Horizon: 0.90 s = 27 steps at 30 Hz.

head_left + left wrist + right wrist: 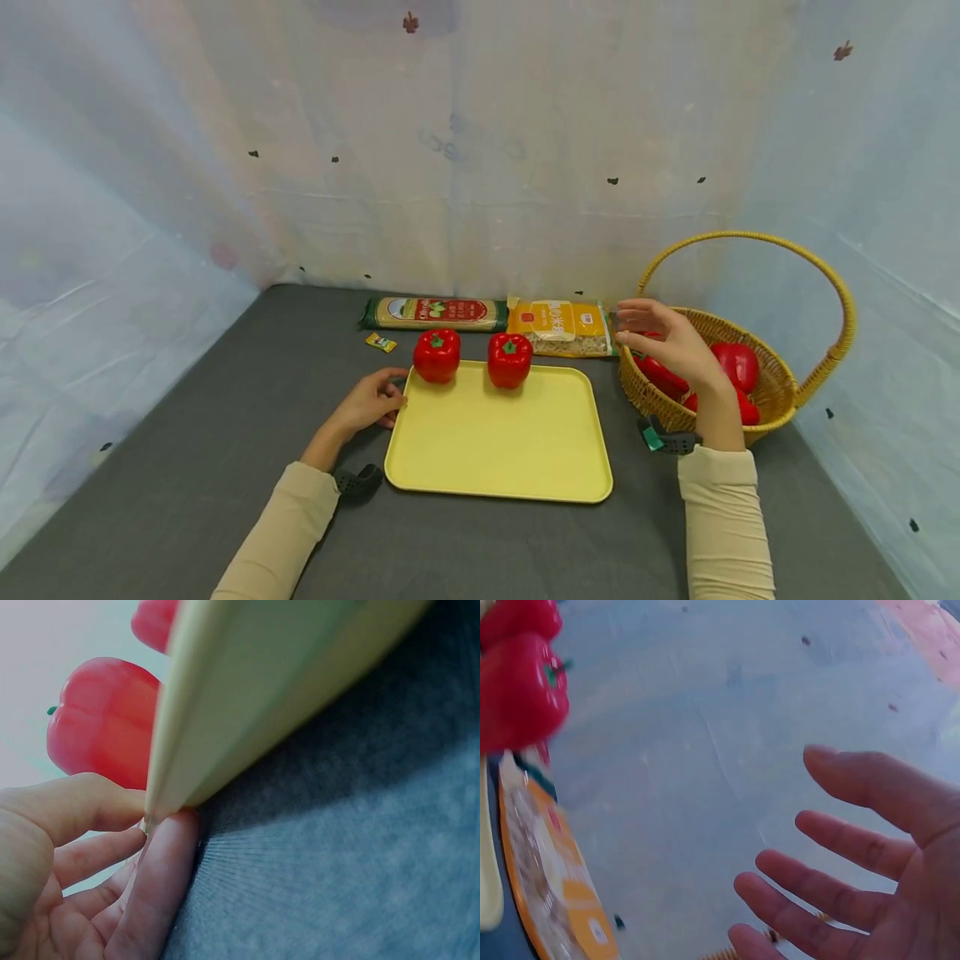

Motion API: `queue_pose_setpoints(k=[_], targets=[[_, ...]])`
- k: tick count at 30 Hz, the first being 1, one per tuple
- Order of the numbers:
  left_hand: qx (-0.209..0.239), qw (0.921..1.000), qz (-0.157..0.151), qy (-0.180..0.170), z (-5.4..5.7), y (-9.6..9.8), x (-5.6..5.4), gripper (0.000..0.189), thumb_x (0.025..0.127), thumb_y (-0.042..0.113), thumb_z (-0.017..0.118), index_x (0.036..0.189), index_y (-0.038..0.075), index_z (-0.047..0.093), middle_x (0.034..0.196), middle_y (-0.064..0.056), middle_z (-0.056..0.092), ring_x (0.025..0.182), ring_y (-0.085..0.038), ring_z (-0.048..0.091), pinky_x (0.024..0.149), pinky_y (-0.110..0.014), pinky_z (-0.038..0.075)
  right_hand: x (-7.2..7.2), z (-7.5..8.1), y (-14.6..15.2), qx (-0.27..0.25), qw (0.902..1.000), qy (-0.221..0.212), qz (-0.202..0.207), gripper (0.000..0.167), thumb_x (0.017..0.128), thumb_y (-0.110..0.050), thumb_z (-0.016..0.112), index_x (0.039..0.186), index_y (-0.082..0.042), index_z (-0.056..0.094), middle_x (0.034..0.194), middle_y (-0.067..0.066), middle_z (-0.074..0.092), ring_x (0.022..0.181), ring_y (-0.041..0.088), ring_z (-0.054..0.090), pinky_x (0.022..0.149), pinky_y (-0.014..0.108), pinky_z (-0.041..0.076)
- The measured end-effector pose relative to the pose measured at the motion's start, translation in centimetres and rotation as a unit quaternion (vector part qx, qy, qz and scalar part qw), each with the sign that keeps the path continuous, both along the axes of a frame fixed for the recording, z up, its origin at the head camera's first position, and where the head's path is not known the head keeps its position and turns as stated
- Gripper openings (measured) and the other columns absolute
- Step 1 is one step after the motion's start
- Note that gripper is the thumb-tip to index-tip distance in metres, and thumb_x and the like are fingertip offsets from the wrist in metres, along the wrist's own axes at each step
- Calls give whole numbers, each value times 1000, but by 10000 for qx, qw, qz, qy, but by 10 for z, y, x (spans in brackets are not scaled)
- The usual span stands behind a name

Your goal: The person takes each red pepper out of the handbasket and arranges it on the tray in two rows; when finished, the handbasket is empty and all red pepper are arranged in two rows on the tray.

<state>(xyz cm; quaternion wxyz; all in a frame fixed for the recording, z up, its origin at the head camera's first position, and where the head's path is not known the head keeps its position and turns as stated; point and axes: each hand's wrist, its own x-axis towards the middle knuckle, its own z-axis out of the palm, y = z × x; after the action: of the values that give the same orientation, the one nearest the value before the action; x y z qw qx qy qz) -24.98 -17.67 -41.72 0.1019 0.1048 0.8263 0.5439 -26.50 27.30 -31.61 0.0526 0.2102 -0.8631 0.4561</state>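
A pale yellow tray (502, 442) lies on the dark table with two red bell peppers standing at its far edge, a left one (437, 356) and a right one (510, 360). At the tray's left edge, my left hand (371, 398) pinches the rim between thumb and fingers, as the left wrist view shows close up. My right hand (671, 342) is raised near the left rim of a wicker basket (637, 383). Its fingers (817, 885) are spread and relaxed, holding nothing. Inside the basket lie several red peppers (735, 367), partly hidden by my right hand and wrist.
Behind the tray lie a pasta packet (438, 312) and a yellow bag of grain (561, 327), end to end. A small yellow sachet (381, 342) is left of the peppers. The basket's tall arched handle (843, 308) rises at the right. A pale curtain (480, 167) hangs behind the table.
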Motion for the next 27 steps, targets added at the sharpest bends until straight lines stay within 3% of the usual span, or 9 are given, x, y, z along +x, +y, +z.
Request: queue_pose_setpoints(k=[6,16,22,27], targets=[[-33,10000,31,9,-4,-2,-4,50,90,2,57,135,-7,38,88,-23,54,61,-20,58,56,-34,55,0,12,27,434,9979,-230,-414,52,91,-27,61,136,-9,43,130,16,50,112,25,51,77,18,48],[2,10000,31,-10,0,0,0,49,90,1,56,134,-8,38,86,-20,54,62,-19,57,56,-34,55,-13,21,71,1322,9869,-912,-148,53,93,-30,57,138,-7,40,132,19,49,96,5,56,81,28,48],[-5,9999,-8,147,0,1,0,48,90,0,55,134,-10,37,85,-19,53,61,-19,57,54,-33,54,-18,17,95,1340,9833,-1140,-474,55,95,-33,54,137,-2,37,133,24,46,93,-3,52,81,26,49],[-1,10000,-1,86,-2,0,-1,49,90,1,56,134,-10,37,86,-20,54,62,-20,57,55,-34,55,-23,7,108,759,9861,-1051,-1042,58,93,-32,56,136,2,36,132,27,42,87,-7,52,74,15,48]])
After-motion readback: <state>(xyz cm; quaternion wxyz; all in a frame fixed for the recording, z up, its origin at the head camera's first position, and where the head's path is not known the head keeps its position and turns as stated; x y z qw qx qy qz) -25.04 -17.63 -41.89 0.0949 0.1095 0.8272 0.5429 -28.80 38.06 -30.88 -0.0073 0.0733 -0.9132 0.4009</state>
